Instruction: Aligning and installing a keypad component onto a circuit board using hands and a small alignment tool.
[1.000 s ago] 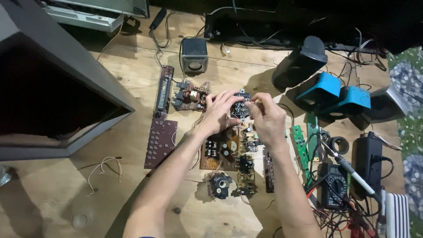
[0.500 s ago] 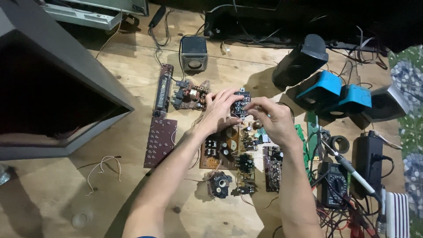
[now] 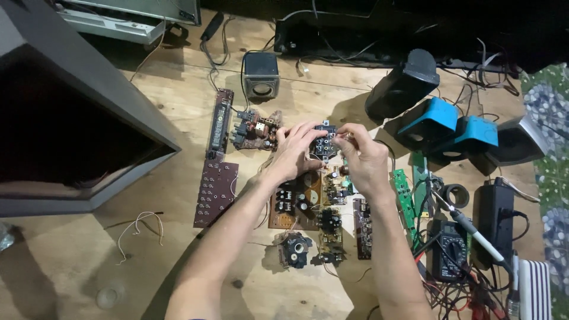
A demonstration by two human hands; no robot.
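We hold a small black connector block (image 3: 325, 144) up between both hands just above the brown circuit board (image 3: 294, 201) on the wooden worktop (image 3: 178, 255), the left hand (image 3: 294, 155) pinching its left edge and the right hand (image 3: 361, 160) closed in a grip on its right side. It looks light, rigid and fragile at its pins, so we judge the plastic edges the safest hold. No containers are in view, only loose boards and a small grey speaker (image 3: 261, 75) nearby.

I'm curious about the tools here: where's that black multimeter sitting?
In the head view, the multimeter lies on the wooden floor at lower right, beyond the right hand, between the green circuit strip and the black power adapter.
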